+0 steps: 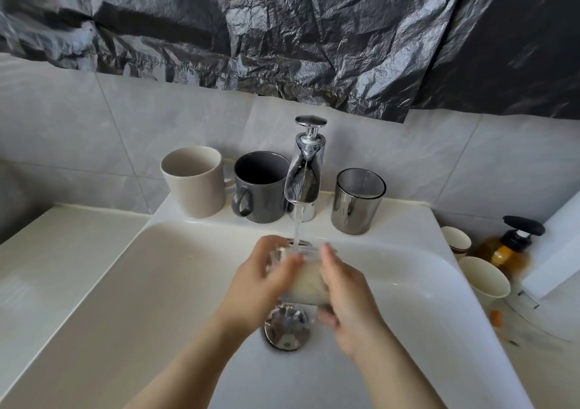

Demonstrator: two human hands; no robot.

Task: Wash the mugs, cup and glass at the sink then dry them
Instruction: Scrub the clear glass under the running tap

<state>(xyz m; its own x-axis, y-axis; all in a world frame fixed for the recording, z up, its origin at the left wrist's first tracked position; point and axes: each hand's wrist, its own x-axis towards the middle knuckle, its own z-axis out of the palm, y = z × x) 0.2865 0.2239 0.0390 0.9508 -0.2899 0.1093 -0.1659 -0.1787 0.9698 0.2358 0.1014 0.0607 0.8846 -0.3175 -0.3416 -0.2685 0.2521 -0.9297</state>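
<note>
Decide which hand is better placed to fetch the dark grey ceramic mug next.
Left, probably: the dark grey ceramic mug stands left of the chrome tap, nearer the left hand; the right hand would cross the running water.

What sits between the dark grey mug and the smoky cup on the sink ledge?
The chrome tap stands between the dark grey mug and smoky cup, water running; head view.

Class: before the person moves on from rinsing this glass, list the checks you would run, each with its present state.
1. Stream of water from tap reaches glass: ok.
2. Both left hand and right hand grip glass: ok.
3. Glass fully rinsed: cannot tell, blurred.
4. The beige mug and grey mug upright on ledge: ok.
5. The drain plug open: cannot tell.
</note>
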